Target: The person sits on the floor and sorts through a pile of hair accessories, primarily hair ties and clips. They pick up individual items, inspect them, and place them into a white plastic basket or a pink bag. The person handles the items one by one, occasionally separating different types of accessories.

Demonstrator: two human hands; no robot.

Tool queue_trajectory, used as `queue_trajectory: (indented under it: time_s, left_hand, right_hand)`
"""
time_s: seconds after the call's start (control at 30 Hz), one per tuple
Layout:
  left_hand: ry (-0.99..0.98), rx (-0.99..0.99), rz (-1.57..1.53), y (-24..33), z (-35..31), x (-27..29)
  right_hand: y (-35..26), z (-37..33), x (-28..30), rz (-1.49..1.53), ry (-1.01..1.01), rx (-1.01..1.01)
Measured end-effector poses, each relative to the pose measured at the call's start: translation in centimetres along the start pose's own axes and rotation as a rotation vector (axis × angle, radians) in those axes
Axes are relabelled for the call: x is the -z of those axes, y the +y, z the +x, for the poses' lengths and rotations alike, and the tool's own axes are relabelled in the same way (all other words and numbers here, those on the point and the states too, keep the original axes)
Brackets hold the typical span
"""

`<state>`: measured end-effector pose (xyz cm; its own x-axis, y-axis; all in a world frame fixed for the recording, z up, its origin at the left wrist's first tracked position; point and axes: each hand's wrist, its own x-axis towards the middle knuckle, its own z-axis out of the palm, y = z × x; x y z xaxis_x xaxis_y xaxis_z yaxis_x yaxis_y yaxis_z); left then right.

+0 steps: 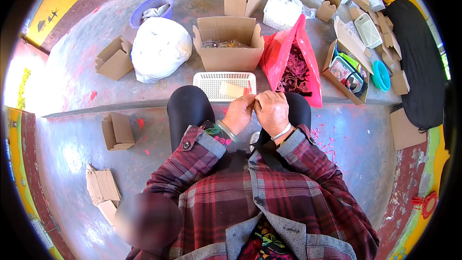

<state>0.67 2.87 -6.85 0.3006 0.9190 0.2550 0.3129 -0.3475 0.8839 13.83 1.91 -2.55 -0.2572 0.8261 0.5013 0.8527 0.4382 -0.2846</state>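
My left hand (239, 114) and my right hand (272, 111) meet fingertip to fingertip in front of my knees, both closed in a pinch. Whatever they hold is too small to make out; a bit of red shows just beyond the left fingers. Under and past the hands lies a white perforated plastic tray (204, 85) with a beige piece (232, 89) in it. To the right, beside my right hand, a red plastic bag (276, 53) gapes with dark and pink strands (297, 70) inside. Behind the tray an open cardboard box (230, 58) contains small bagged items.
At left stand a stuffed white sack (161, 48), a purple basin (168, 2) and small cartons (118, 131). Flattened cardboard (103, 185) lies lower left. A white basket (284, 12), a filled carton (358, 98) and a turquoise basket (381, 75) are at right. A step edge (96, 110) crosses the floor.
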Motion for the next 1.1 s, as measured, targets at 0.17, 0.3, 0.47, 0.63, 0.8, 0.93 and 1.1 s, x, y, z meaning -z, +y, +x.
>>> queue_trajectory:
  time_s: [0.17,0.3,0.47,0.63,0.8,0.93,1.1]
  left_hand:
    - [-0.008,0.119,-0.082,0.5,0.1,0.3]
    - [0.035,0.08,-0.037,0.5,0.1,0.2]
    - [-0.013,0.126,-0.083,0.3,0.0,0.1]
    - [-0.032,0.321,-0.505,0.3,0.2,0.3]
    - [-0.076,0.522,-0.769,0.3,0.5,0.6]
    - [-0.064,0.534,-0.743,-0.1,0.4,0.6]
    - [-0.023,0.441,-0.519,-0.2,0.5,0.9]
  right_hand:
    - [0.2,0.0,0.0,0.084,0.032,-0.046]
    - [0.2,0.3,0.0,0.039,0.058,0.029]
    - [0.0,0.6,0.2,0.015,0.065,0.016]
    - [0.8,0.5,-0.3,0.271,0.084,-0.228]
    - [1.5,0.0,-1.3,0.623,0.03,-0.452]
    - [1.5,0.0,-1.3,0.719,-0.006,-0.49]
    - [0.9,0.5,-0.7,0.55,-0.003,-0.335]
